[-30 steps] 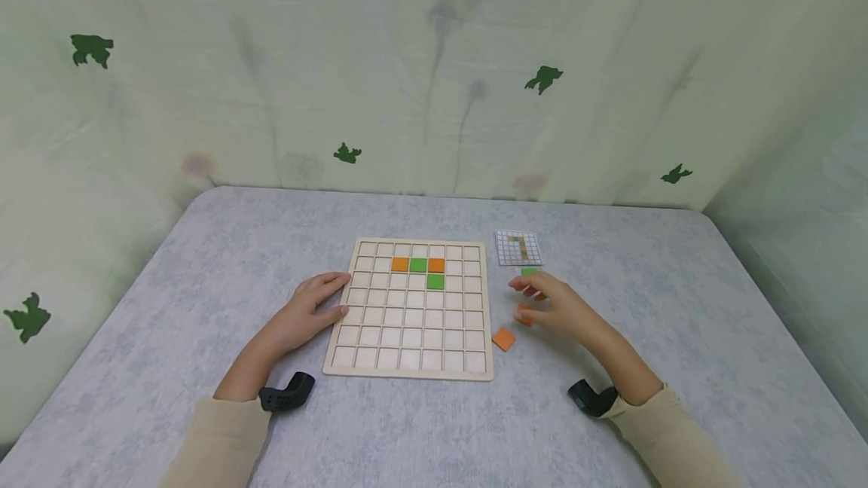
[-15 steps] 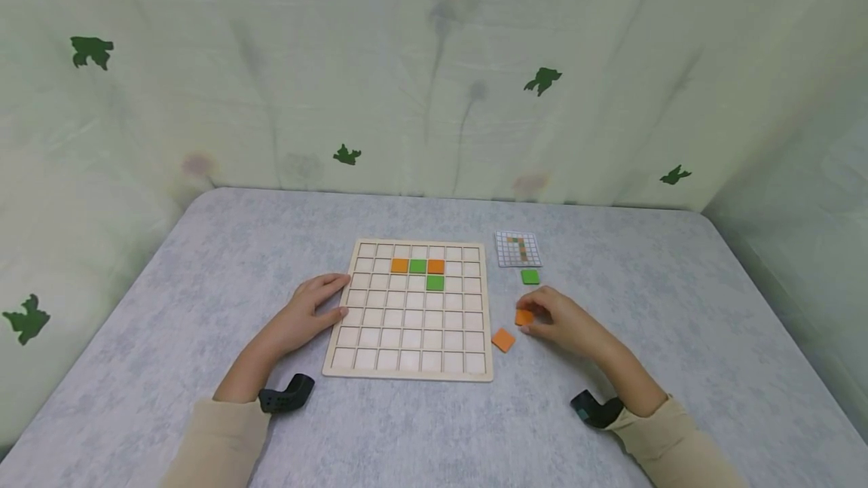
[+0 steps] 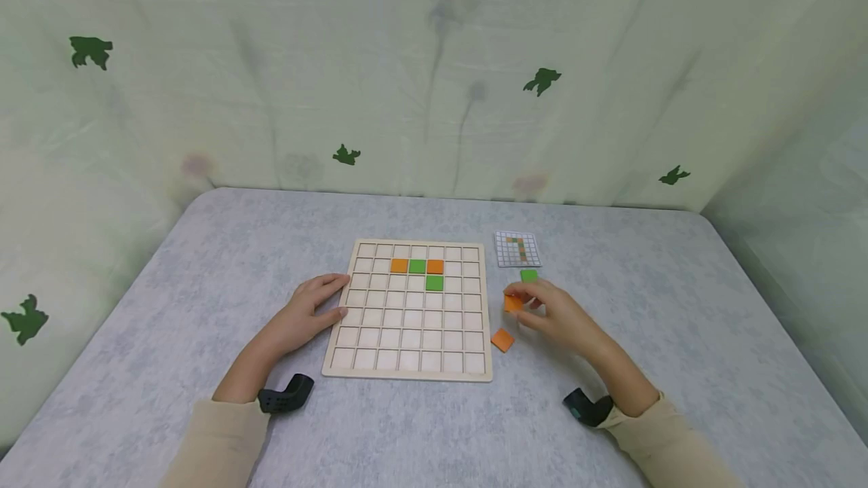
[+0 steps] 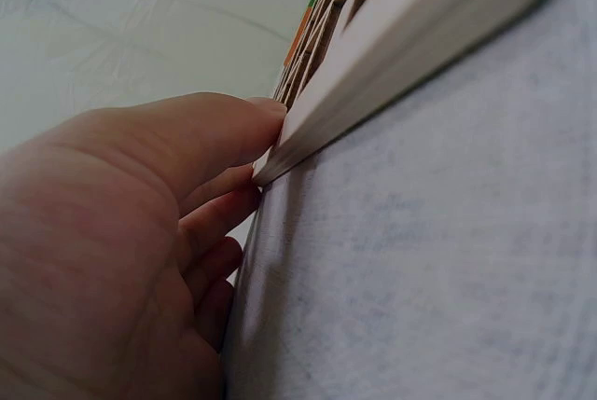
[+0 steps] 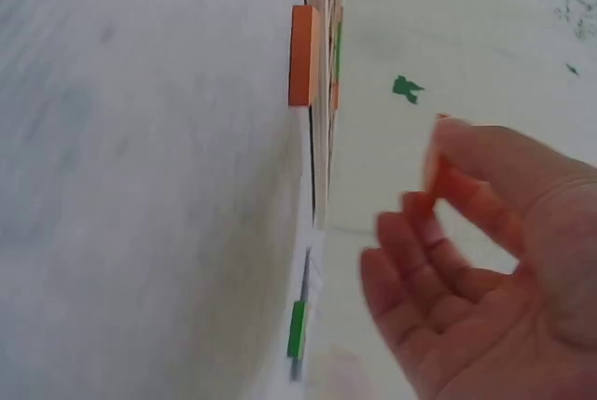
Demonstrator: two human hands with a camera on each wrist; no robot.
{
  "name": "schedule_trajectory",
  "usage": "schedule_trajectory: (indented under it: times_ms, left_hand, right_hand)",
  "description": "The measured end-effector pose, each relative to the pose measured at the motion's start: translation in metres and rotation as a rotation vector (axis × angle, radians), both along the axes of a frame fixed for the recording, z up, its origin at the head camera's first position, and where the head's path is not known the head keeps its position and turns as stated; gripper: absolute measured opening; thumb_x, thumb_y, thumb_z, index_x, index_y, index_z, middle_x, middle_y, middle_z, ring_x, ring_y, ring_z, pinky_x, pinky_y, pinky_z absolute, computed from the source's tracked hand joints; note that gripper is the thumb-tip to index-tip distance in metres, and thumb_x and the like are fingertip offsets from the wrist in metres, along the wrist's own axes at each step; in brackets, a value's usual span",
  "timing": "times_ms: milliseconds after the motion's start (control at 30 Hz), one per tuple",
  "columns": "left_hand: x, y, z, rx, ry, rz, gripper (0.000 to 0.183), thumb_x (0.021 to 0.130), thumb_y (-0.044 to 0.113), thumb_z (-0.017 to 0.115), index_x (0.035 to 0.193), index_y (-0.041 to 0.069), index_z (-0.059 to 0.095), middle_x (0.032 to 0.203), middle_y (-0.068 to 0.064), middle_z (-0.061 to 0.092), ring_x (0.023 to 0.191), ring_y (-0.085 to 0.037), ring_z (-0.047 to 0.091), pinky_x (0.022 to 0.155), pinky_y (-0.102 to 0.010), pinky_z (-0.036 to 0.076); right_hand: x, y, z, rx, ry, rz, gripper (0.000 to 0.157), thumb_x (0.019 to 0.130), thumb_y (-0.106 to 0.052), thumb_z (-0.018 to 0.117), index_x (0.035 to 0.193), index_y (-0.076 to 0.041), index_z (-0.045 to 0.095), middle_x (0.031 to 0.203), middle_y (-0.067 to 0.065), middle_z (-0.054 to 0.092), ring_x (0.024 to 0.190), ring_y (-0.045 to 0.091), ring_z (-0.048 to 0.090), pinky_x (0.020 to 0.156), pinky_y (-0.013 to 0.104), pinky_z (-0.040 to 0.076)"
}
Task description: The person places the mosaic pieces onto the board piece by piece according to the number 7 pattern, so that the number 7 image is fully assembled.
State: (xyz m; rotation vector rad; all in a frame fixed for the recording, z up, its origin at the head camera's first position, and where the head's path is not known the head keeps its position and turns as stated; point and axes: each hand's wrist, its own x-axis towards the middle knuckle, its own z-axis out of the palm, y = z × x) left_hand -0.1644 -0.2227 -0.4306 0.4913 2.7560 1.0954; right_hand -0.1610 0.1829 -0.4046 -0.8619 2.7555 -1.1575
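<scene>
A square wooden grid board (image 3: 412, 337) lies on the table, with orange and green tiles in a row near its top and one green tile (image 3: 435, 283) below the row's right end. My left hand (image 3: 304, 309) rests at the board's left edge, thumb and fingertips touching the rim, as the left wrist view confirms. Between thumb and fingers my right hand (image 3: 559, 316) pinches an orange tile (image 3: 512, 303), raised off the table just right of the board. Another orange tile (image 3: 502, 340) lies by the board's lower right edge. A loose green tile (image 3: 529, 276) lies beyond the right hand.
A small printed card (image 3: 518, 249) showing a grid with a coloured pattern lies right of the board's upper corner. The grey table (image 3: 407, 435) meets a pale curtain (image 3: 380, 81) at its far edge. Each wrist carries a black device (image 3: 288, 394).
My right hand came down on the orange tile, took hold of it, lifted it and moved slightly toward the board and away from me. The left hand stayed put.
</scene>
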Motion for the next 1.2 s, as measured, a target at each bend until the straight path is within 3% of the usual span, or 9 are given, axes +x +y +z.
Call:
schedule_trajectory:
  times_ms: [333, 533, 733, 1200]
  left_hand:
    - [0.001, 0.0, -0.001, 0.002, 0.01, -0.007, 0.057, 0.09, 0.026, 0.056, 0.138, 0.002, 0.035, 0.139, -0.017, 0.029, 0.129, -0.038, 0.014, 0.097, -0.058, 0.017]
    - [0.0, 0.0, -0.001, 0.005, 0.008, -0.005, 0.057, 0.09, 0.025, 0.056, 0.138, 0.002, 0.035, 0.139, -0.017, 0.029, 0.129, -0.038, 0.014, 0.097, -0.058, 0.017]
    - [0.0, 0.0, -0.001, 0.005, 0.01, -0.006, 0.058, 0.09, 0.026, 0.056, 0.138, 0.003, 0.035, 0.139, -0.016, 0.029, 0.129, -0.038, 0.014, 0.097, -0.058, 0.017]
    - [-0.001, -0.001, -0.002, 0.002, 0.012, -0.009, 0.058, 0.09, 0.028, 0.056, 0.138, 0.003, 0.034, 0.139, -0.016, 0.029, 0.129, -0.038, 0.014, 0.097, -0.058, 0.017]
  right_hand:
    - [-0.002, -0.043, 0.011, -0.138, 0.037, 0.048, 0.032, 0.085, -0.016, 0.064, 0.115, -0.005, 0.061, 0.11, 0.0, 0.056, 0.096, 0.014, 0.049, 0.077, 0.033, 0.046]
    - [-0.005, -0.069, 0.007, -0.121, -0.005, 0.076, 0.035, 0.086, -0.019, 0.063, 0.117, -0.004, 0.058, 0.109, 0.0, 0.056, 0.091, 0.014, 0.052, 0.077, 0.029, 0.046]
    - [-0.013, -0.088, -0.008, -0.096, -0.062, 0.059, 0.027, 0.085, -0.018, 0.065, 0.11, -0.009, 0.06, 0.102, -0.003, 0.056, 0.088, 0.012, 0.051, 0.076, 0.028, 0.045]
    - [-0.021, -0.107, -0.022, -0.026, -0.044, -0.009, 0.023, 0.084, -0.015, 0.065, 0.106, -0.009, 0.063, 0.096, -0.002, 0.049, 0.078, 0.011, 0.043, 0.067, 0.025, 0.041]
